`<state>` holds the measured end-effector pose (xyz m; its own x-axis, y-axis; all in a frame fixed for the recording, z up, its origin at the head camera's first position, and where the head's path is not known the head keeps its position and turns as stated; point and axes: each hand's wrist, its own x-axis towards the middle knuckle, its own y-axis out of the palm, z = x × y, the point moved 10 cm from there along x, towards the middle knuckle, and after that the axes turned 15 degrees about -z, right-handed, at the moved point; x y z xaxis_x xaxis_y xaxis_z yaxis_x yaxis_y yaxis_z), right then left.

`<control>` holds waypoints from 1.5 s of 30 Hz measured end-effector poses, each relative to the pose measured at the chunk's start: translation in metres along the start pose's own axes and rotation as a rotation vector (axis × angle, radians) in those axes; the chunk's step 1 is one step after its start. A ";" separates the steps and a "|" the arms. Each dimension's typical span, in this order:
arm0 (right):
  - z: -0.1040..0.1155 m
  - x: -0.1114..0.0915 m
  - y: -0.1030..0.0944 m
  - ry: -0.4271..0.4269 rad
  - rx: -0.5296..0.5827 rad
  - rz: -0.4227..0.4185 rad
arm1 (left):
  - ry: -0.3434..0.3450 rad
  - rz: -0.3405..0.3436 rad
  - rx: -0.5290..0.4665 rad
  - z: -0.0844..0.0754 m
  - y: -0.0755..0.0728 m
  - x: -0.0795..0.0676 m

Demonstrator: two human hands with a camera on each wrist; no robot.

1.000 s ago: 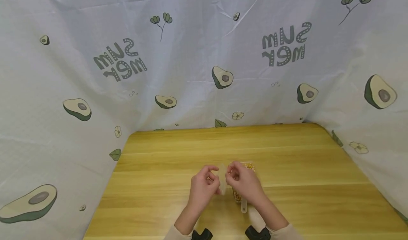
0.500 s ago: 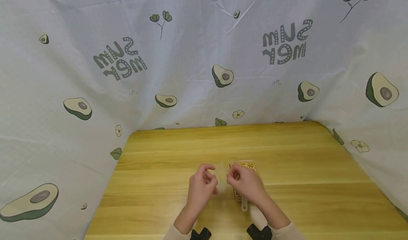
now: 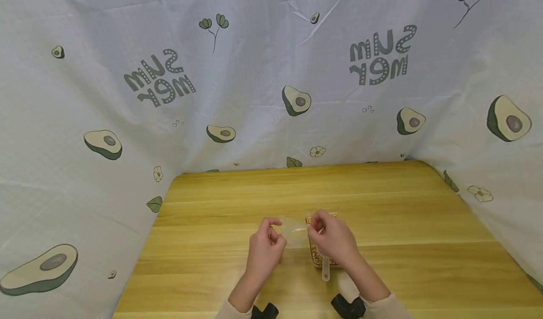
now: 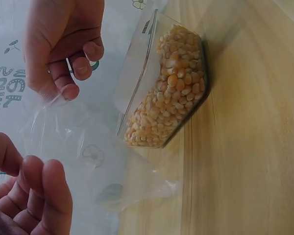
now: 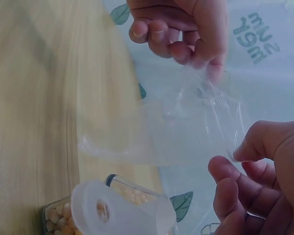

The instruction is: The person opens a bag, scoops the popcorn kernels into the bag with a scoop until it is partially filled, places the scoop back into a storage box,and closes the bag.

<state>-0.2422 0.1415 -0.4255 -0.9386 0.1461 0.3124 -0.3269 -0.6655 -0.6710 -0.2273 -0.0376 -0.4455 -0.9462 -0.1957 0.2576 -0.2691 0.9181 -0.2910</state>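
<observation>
A clear plastic bag [image 3: 294, 233] is stretched between the two hands, above the table. My left hand [image 3: 266, 246] pinches one side of its top edge between thumb and fingers; in the right wrist view that left hand [image 5: 186, 29] is at the top. The opposite side is pinched by my right hand [image 3: 335, 239], seen at lower right in the right wrist view. Beneath the right hand stands a clear box of corn kernels [image 4: 171, 88], partly covered in the head view. A whitish plastic scoop [image 3: 325, 268] lies in the box, its handle sticking out toward the person.
The wooden table [image 3: 203, 215] extends around the hands. A white cloth [image 3: 254, 64] printed with avocados hangs behind and at both sides. Two black wrist mounts [image 3: 349, 306] show at the bottom edge. Something white lies on the table near the right wrist.
The hands have moved apart, the left to the left and the right to the right. The bag between them has turned and now spreads wider. The box stays in place.
</observation>
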 end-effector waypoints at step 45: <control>0.022 -0.005 0.011 -0.144 0.009 0.007 | 0.233 -0.077 0.168 -0.024 -0.005 0.012</control>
<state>-0.2384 0.1171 -0.4195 -0.9153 0.0355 0.4013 -0.3189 -0.6726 -0.6678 -0.2333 -0.0366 -0.4184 -0.8602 -0.1606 0.4840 -0.3830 0.8300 -0.4054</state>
